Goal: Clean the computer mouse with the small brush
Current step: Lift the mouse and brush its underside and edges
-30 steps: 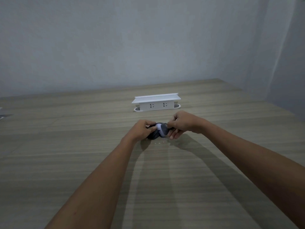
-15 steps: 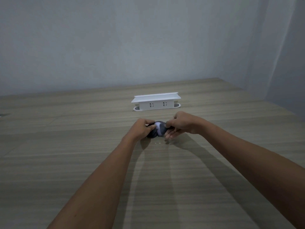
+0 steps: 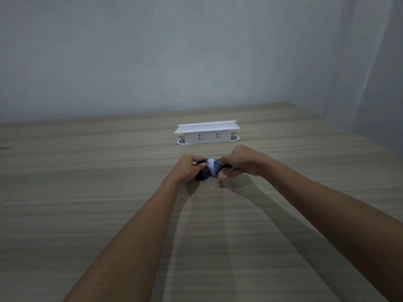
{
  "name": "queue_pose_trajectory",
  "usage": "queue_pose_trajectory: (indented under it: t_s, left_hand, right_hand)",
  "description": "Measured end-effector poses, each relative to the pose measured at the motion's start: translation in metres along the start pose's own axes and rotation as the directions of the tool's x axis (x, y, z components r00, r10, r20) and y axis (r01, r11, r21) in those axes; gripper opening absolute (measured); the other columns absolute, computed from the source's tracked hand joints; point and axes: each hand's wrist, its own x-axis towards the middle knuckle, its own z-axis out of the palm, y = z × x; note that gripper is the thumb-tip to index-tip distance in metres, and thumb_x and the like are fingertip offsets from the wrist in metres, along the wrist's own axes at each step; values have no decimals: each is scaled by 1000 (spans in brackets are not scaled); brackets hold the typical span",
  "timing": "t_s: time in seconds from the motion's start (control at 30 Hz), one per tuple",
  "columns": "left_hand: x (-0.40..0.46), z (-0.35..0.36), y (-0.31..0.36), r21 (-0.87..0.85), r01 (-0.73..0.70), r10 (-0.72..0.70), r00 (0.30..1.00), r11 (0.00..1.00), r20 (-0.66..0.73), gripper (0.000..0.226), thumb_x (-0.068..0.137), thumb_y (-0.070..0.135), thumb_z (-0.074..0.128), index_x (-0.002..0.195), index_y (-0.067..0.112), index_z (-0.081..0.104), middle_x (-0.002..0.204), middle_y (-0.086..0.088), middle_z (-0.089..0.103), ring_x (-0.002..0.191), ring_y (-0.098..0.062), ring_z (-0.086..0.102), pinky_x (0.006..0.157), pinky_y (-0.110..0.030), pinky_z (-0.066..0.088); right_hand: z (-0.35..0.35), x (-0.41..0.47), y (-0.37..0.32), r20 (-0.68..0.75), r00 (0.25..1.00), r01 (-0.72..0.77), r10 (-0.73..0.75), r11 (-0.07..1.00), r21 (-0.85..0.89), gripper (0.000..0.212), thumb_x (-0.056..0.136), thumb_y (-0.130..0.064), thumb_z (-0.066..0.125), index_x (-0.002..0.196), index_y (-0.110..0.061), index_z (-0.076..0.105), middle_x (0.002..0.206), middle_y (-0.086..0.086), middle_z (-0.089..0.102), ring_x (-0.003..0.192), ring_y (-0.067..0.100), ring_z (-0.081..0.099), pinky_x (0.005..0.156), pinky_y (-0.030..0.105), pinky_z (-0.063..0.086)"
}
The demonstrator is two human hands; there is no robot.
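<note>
- The wooden table carries everything; the work sits near the middle, somewhat toward its far edge.
- A white socket box stands upright just beyond the hands, apart from them. Its top flap is raised; nothing shows inside.
- The left hand curls round the near-left side of the mouse, gripping it firmly.
- The right hand pinches something thin and dark against the mouse, probably the small brush, though it is too small to make out.
- The mouse, dark with a pale patch, is held between both hands, just above or on the table.
- To do this well: hold the mouse steady, use short light strokes along seams, sweeping away from the body.
- Pale specks lie on the table beneath it.
</note>
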Motion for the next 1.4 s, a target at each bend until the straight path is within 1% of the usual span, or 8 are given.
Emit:
queue_pose_trajectory:
  t_s: [0.1, 0.37, 0.6, 0.87, 0.97, 1.1, 1.27, 1.4]
  left_hand:
    - [-1, -1, 1, -32, 14, -15, 1000, 999, -3, 32, 94, 15, 62, 126, 9, 68, 121, -6, 71, 112, -22, 65, 97, -32, 49]
    - [-5, -3, 4, -10, -21, 22, 1000, 1000, 15, 32, 96, 9, 57, 127, 7, 66, 121, -5, 69, 108, -16, 61, 95, -27, 46]
    - [-5, -3, 5, -37, -5, 6, 1000, 999, 7, 30, 96, 9, 57, 123, 8, 69, 113, -7, 72, 99, -15, 62, 94, -32, 49]
    - [-7, -4, 8, -36, -1, 2, 1000, 999, 29, 31, 98, 12, 56, 127, 8, 66, 119, -3, 69, 106, -14, 60, 91, -24, 44]
    - [-8, -4, 8, -37, -6, 7, 1000, 999, 22, 33, 97, 8, 55, 127, 8, 66, 119, -5, 69, 107, -16, 62, 90, -24, 45]
    - [-9, -2, 8, -55, 21, -21, 1000, 998, -1, 31, 97, 8, 56, 127, 6, 66, 118, -9, 70, 104, -14, 61, 89, -22, 43]
    - [-9, 0, 8, -84, 42, -42, 999, 996, 1, 32, 98, 10, 56, 128, 6, 65, 117, -5, 69, 106, -14, 61, 90, -22, 43]
    - [-7, 0, 5, -93, 43, -42, 999, 995, 11, 34, 97, 11, 57, 130, 7, 64, 124, -11, 69, 116, -22, 63, 98, -29, 46]
  right_hand:
    - [2, 3, 0, -86, 995, 54, -59, 997, -60, 25, 79, 3, 64, 94, 23, 67, 85, 34, 73, 82, 42, 75, 81, 47, 63]
    - [11, -6, -2, 129, 992, 8, -2, 999, -41, 30, 89, -4, 62, 101, 23, 62, 89, 32, 74, 90, 42, 75, 85, 42, 61]
    - [3, 1, -6, -87, 993, 69, -78, 992, -102, 25, 77, 2, 63, 91, 22, 69, 74, 28, 74, 74, 39, 76, 79, 47, 63]
    - [16, -10, -6, 111, 994, 20, -10, 996, -86, 26, 92, -2, 59, 96, 23, 62, 86, 33, 74, 78, 39, 76, 83, 45, 62]
    - [13, -5, -9, 63, 998, 21, -17, 997, -74, 20, 90, -1, 60, 86, 19, 64, 87, 34, 73, 83, 42, 75, 86, 47, 61]
    - [2, 9, -8, -111, 991, 56, -73, 987, -150, 31, 66, -3, 66, 86, 21, 68, 76, 30, 74, 71, 40, 76, 78, 55, 62]
    - [2, 14, -1, -160, 982, 78, -101, 986, -145, 25, 83, -2, 58, 89, 19, 69, 72, 26, 74, 68, 37, 76, 76, 53, 63]
    - [8, 4, -3, -49, 997, 59, -66, 991, -116, 25, 84, -1, 60, 93, 22, 68, 76, 28, 75, 71, 36, 76, 77, 47, 64]
